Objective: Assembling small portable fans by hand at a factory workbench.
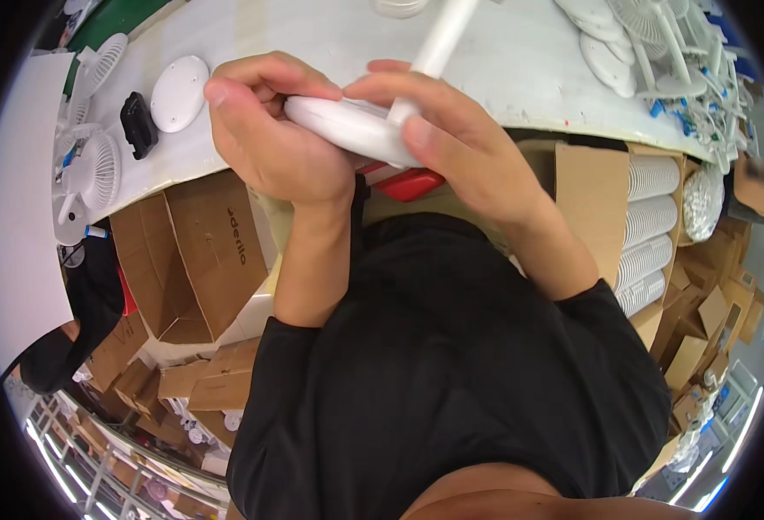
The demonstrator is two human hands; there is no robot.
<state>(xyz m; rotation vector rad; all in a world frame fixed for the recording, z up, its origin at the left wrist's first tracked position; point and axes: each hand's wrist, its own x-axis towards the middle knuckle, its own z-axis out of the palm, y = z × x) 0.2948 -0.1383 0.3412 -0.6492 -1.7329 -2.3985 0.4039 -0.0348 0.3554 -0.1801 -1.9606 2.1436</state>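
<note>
Both hands hold a white round fan base (347, 126) tilted above the near edge of the table. A white pole (445, 39) rises from it toward the far side. My left hand (282, 130) is closed round the base's left rim, its fingers curled over the far side. With thumb and fingers, my right hand (460, 143) grips the right side of the base beside the foot of the pole. Left of my hands, a flat white disc (179, 94) with small holes lies on the table next to a black plastic part (139, 126).
White fans (96, 169) stand at the table's left end. More fans (659, 43), stacked white discs (603, 43) and blue-tipped parts (698, 121) crowd the right. Below the edge are an open cardboard box (196, 260), a red object (408, 184) and a box of stacked white ribbed parts (650, 217).
</note>
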